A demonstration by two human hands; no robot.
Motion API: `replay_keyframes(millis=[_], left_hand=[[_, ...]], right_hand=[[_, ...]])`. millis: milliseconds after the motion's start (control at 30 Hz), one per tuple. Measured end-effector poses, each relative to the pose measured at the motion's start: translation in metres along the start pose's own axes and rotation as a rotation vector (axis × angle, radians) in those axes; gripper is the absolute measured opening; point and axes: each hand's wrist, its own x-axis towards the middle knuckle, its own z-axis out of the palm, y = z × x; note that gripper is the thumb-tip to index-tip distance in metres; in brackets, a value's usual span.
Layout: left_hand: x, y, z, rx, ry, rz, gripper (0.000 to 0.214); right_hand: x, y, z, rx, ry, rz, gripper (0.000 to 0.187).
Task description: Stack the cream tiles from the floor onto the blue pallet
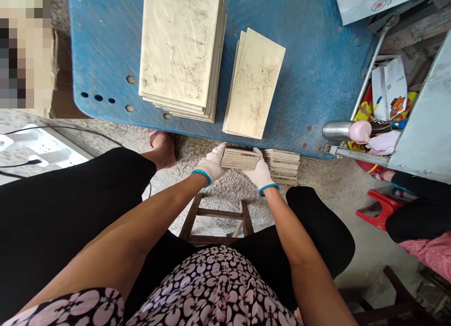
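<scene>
Shirt (218, 288) foremost, hands (214, 161) (261, 172) grip tiles (239, 159), bag logo (379, 5) unreadable.

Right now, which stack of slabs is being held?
The stack between the left hand and right hand; two others lie on the blue table, another beside the right hand.

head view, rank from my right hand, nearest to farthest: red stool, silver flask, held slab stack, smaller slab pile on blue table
From the right hand:
1. Held slab stack: touching, just left
2. Smaller slab pile: ahead, on the blue table
3. Silver flask: right, by the table's near right corner
4. Red stool: farther right, on the floor
</scene>
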Motion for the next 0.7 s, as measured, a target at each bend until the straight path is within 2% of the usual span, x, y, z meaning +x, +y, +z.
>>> replay_keyframes(millis=[233, 400, 533, 700], left_hand=[[0.004, 0.006, -0.003, 0.026, 0.031, -0.031, 0.065], [0.000, 0.021, -0.014, 0.039, 0.005, -0.119, 0.046], [-0.002, 0.029, -0.024, 0.122, 0.020, -0.206, 0.042], [-0.002, 0.022, -0.026, 0.192, -0.132, -0.210, 0.037]], right_hand=[[0.005, -0.009, -0.001, -0.037, 0.015, 0.070, 0.067], [0.005, -0.017, -0.003, -0.066, 0.055, 0.123, 0.059], [0.006, -0.014, -0.001, -0.086, 0.064, 0.138, 0.054], [0.008, -0.003, -0.003, -0.136, -0.008, 0.120, 0.046]])
